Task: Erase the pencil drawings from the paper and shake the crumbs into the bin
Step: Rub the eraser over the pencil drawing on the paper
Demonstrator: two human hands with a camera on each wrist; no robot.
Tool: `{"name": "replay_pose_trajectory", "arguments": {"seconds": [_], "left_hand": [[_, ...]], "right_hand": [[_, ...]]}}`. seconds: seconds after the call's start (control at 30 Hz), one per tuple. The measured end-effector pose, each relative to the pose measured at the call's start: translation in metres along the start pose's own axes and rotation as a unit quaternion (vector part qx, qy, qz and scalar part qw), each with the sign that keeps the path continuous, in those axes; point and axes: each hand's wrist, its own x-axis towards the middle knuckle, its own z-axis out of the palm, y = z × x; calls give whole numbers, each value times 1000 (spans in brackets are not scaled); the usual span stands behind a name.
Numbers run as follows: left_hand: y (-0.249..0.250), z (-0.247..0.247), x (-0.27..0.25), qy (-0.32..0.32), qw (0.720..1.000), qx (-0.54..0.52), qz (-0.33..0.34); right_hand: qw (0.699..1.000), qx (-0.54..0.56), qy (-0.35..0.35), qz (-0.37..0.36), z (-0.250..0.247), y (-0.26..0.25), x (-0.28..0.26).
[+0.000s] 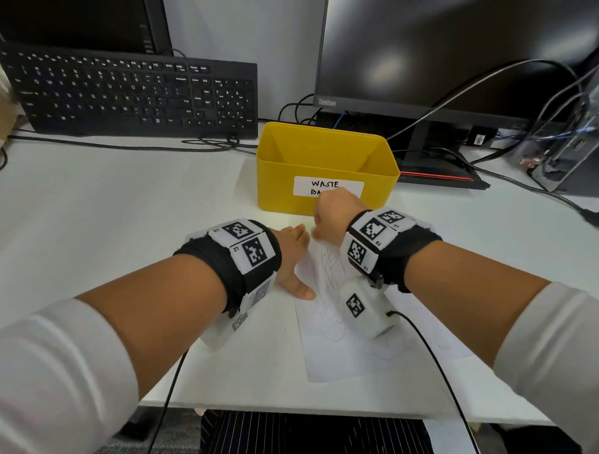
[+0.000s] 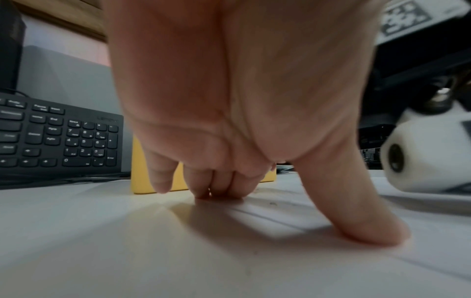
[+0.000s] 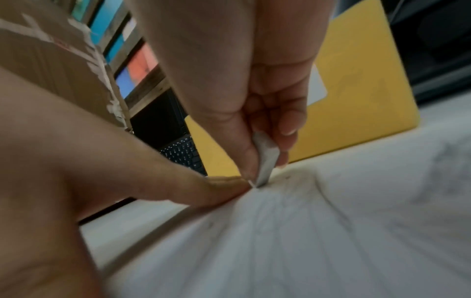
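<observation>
White table holds the paper: left hand presses flat, right hand pinches eraser, mid-erasing; crumbs await yellow bin at twelve o'clock.

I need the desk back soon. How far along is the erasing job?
Early on. The right hand pinches the eraser on the paper near its far edge, while the left hand presses it flat. Pencil lines remain. Shaking crumbs into the yellow bin is not yet done.
</observation>
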Motion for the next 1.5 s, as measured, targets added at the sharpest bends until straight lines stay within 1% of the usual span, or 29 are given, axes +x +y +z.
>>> {"name": "replay_pose_trajectory", "arguments": {"seconds": [0.07,0.2,0.33,0.47,0.63,0.77,0.83,0.97,1.03,1.17,1.27,1.4,1.5], "left_hand": [[0,0,0,-1,1000,1,0],[0,0,-1,3,1000,4,-1],[0,-1,0,-1,1000,-5,-2],[-1,1,-1,9,1000,-6,-2],[-1,-1,1,11,1000,-1,-2],[-1,-2,4,-2,1000,-5,-4],[-1,-1,5,-2,1000,-5,-4],[-1,-1,9,-5,1000,2,-9],[-2,-1,9,-6,1000,-1,-8],[0,-1,8,-4,1000,2,-7],[-2,0,10,-3,1000,6,-11],[-2,0,10,-1,1000,3,-10],[-1,-1,6,0,1000,-2,-7]], "right_hand": [[1000,-2,-1,-8,2,2,-1],[1000,-13,6,6,-1,7,0],[1000,-5,-5,-10,1,1,1],[1000,-12,-6,12,-5,8,0],[1000,6,-15,-27,-2,12,-7],[1000,-11,-14,-22,-3,19,-8],[999,-14,-15,-33,-4,19,-11],[995,-17,-55,-78,-7,23,-17],[996,-20,-56,-72,-8,24,-14],[999,-26,-27,-36,-7,23,-10],[998,-18,-26,-53,-3,26,-18],[995,-14,-56,-86,-6,25,-27],[996,-19,-50,-71,-10,24,-20]]}}
